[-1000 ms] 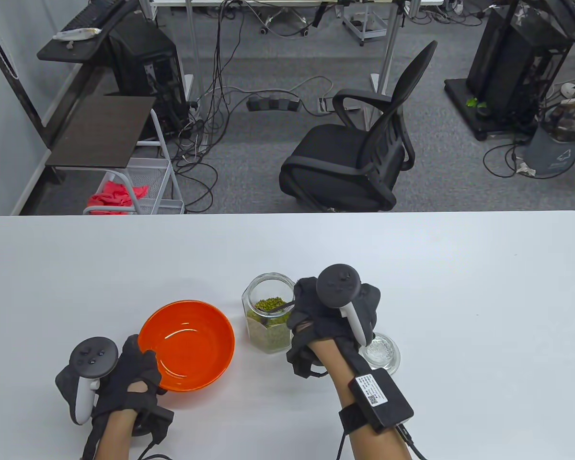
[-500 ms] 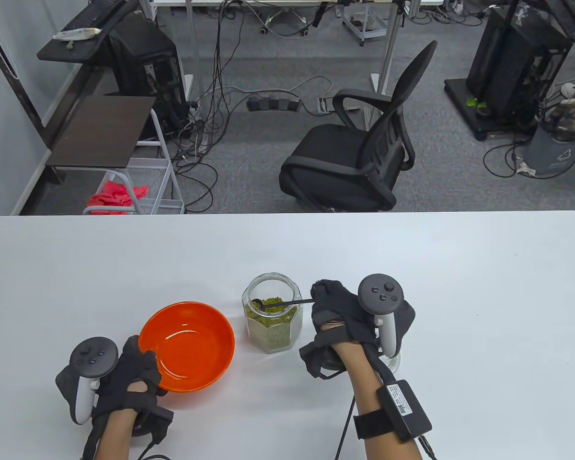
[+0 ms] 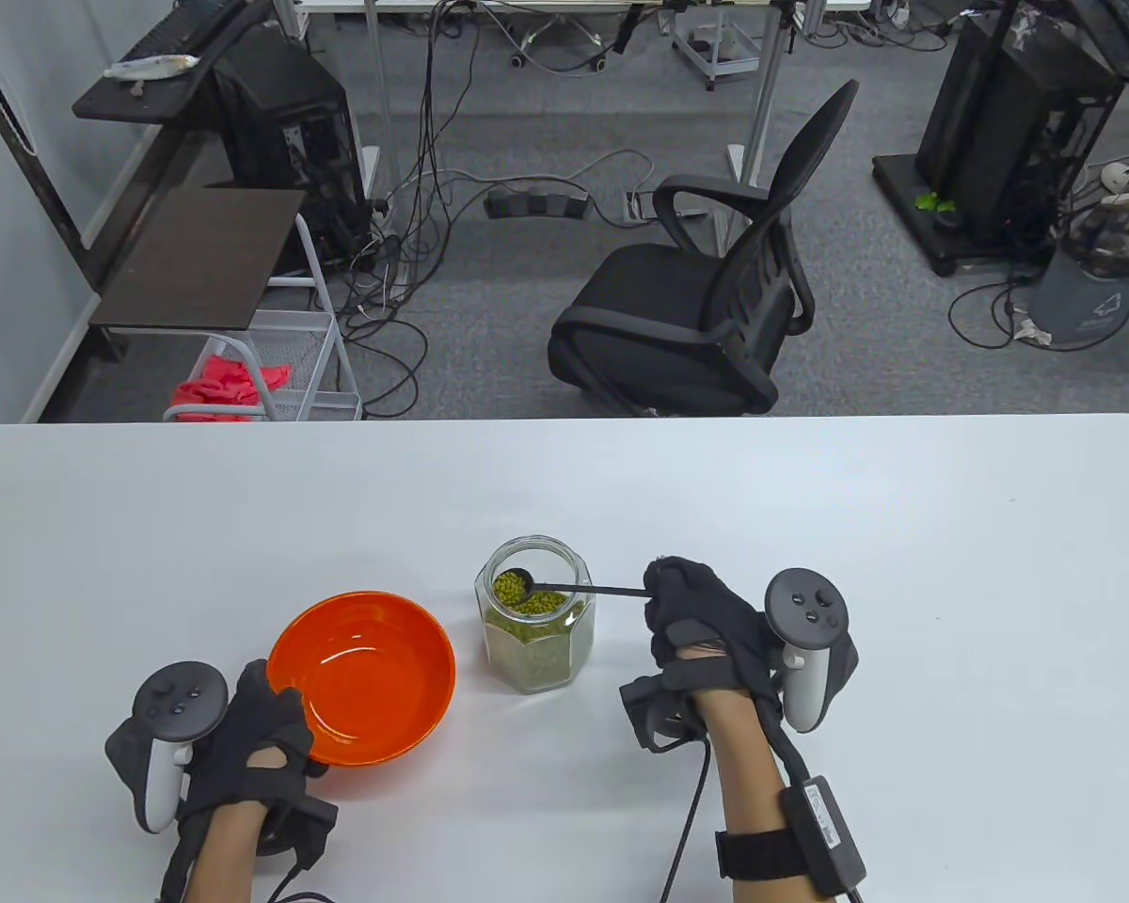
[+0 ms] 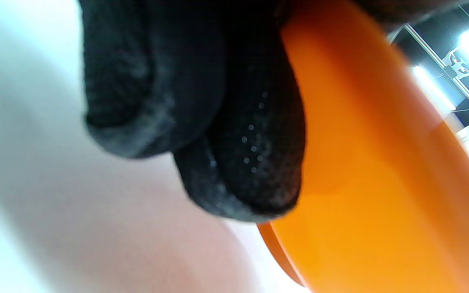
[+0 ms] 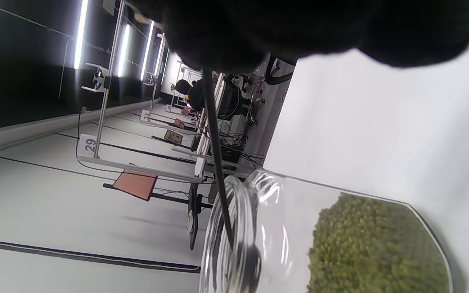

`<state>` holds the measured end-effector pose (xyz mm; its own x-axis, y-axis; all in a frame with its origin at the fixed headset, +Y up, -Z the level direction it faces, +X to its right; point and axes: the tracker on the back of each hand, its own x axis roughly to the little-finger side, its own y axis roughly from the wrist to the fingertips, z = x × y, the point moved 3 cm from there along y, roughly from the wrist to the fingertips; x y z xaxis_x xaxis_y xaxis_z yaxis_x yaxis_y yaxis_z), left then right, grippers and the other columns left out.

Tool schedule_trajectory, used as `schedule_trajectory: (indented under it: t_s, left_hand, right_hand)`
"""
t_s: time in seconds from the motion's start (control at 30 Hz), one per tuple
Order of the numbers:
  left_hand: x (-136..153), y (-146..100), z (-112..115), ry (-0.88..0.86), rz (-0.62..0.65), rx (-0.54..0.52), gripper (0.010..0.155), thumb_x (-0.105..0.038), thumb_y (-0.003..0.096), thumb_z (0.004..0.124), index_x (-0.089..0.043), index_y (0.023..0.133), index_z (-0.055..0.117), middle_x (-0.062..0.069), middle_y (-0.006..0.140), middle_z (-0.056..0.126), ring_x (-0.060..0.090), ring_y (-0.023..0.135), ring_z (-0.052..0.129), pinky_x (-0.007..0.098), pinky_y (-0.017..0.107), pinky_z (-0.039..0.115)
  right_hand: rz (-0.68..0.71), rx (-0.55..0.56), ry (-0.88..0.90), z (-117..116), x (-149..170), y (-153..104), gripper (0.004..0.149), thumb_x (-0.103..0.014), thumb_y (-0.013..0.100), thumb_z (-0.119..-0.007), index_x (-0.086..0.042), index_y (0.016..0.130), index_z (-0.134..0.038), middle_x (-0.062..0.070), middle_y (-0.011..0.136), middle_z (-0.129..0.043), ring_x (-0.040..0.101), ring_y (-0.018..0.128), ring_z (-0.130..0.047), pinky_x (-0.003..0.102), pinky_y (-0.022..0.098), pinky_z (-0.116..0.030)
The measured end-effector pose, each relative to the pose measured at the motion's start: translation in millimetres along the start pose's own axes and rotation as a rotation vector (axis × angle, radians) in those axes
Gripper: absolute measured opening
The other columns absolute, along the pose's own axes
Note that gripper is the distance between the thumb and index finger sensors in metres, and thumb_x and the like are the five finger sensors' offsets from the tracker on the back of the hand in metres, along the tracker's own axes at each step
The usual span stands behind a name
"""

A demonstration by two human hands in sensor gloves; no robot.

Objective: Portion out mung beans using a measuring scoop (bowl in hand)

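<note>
Mung beans (image 3: 530, 602), small and green, fill the lower part of a clear faceted glass jar (image 3: 534, 625) that stands open on the white table (image 3: 564, 489), to the left of my right hand (image 3: 706, 621). I see that hand pinching the far end of a thin black measuring scoop (image 3: 564, 590) between curled fingertips. The handle runs level from the hand leftward across the jar's rim, and the scoop's round head sits over the jar mouth, loaded with beans. In the right wrist view the handle (image 5: 218, 162) drops from the fingers to the jar's glass rim (image 5: 234, 228), with the bean mass (image 5: 373, 244) behind the wall.

My left hand (image 3: 245, 743) grips the near-left rim of a glossy round orange bowl (image 3: 362, 677); the thumb lies over the rim and the fingers go beneath. The left wrist view confirms gloved fingers (image 4: 238, 142) pressed against the bowl's outer wall (image 4: 381, 183). I cannot tell whether the bowl rests on the table or is lifted clear of it. Its interior shows no beans. The bowl lies just right of the left hand, with the jar beyond it, near but apart.

Past the table's far edge stands a black office chair (image 3: 696, 282).
</note>
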<state>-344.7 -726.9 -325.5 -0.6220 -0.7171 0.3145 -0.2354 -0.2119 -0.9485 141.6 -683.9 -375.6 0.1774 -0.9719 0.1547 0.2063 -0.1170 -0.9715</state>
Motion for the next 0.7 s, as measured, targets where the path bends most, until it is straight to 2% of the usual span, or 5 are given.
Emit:
schedule_trajectory:
  t_s: [0.33, 0.7]
  left_hand:
    - [0, 0, 2, -0.018, 0.006, 0.013, 0.065, -0.033, 0.0525, 0.068, 0.001, 0.103, 0.046, 0.011, 0.084, 0.083, 0.009, 0.019, 0.116, 0.016, 0.013, 0.101]
    - [-1, 1, 7, -0.02, 0.015, 0.034, 0.065, -0.033, 0.0526, 0.068, 0.002, 0.103, 0.047, 0.012, 0.083, 0.083, 0.008, 0.018, 0.116, 0.015, 0.012, 0.101]
  right_hand:
    - [0.018, 0.015, 0.086, 13, 4, -8, 0.04, -0.027, 0.047, -0.071, -0.006, 0.08, -0.08, 0.013, 0.046, -0.093, 0.018, 0.02, -0.092, 0.052, 0.029, -0.083]
    - [0.077, -0.006, 0.118, 9, -9, -18, 0.04, -0.027, 0.047, -0.071, -0.006, 0.08, -0.08, 0.013, 0.047, -0.093, 0.018, 0.02, -0.092, 0.052, 0.029, -0.083]
